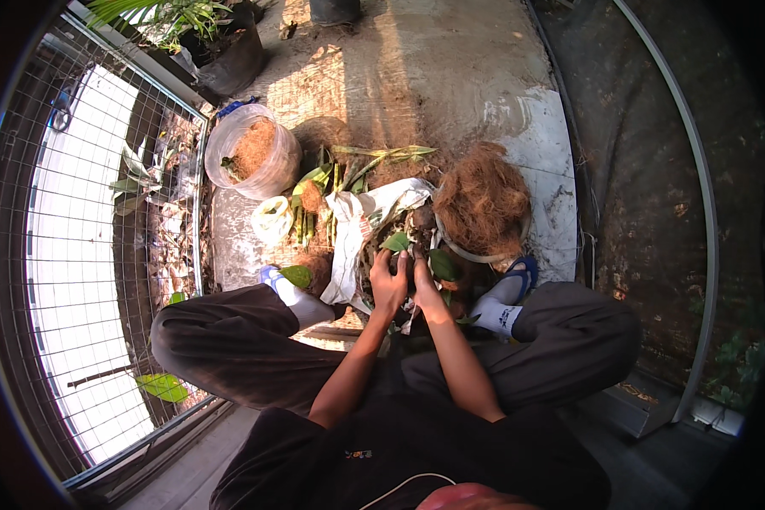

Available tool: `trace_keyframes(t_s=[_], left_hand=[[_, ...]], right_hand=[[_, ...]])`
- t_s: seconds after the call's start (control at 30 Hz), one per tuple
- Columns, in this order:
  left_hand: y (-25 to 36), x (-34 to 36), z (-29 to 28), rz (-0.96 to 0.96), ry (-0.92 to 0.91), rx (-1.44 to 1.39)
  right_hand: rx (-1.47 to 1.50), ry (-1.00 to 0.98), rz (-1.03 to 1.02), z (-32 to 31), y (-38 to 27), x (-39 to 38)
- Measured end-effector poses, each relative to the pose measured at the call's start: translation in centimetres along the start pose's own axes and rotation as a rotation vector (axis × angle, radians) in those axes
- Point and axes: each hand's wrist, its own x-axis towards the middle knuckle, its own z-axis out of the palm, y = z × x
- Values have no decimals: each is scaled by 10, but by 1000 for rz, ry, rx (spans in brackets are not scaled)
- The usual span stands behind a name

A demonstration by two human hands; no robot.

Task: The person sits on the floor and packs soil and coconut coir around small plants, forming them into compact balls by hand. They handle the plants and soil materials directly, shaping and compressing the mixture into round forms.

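My left hand [388, 286] and my right hand [425, 284] are close together between my feet, fingers curled in around a leafy green plant. One broad leaf [395, 241] stands up at the left fingertips, and a darker leaf [444, 265] hangs beside the right hand. The plant's stem and base are hidden by the fingers. Just under and beyond the hands lies a white sack [354, 246], folded open, with dark soil showing at its right. Right of the sack, a round tub heaped with brown coconut fibre [483, 200] sits near my right foot.
Long cut leaves [382, 154] lie beyond the sack. At left are a clear plastic bucket [285, 166] with fibre and a small pale yellow container [272, 219]. Wire mesh [127, 255] runs along the left, a dark net [646, 170] along the right. A potted plant [234, 64] stands far left.
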Motion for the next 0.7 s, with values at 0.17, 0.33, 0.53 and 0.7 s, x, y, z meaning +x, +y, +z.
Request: trace_keyframes(t_s=[0.17, 0.33, 0.53, 0.7], left_hand=[[-12, -3, 0, 167, 125, 313], [-21, -6, 2, 31, 126, 308], [-30, -6, 2, 121, 150, 140], [-40, -2, -1, 119, 157, 89]], right_hand=[[-64, 114, 6, -1, 20, 8], [-42, 6, -60, -18, 35, 16], [-307, 60, -198, -2, 31, 8], [-258, 168, -73, 24, 8, -1]])
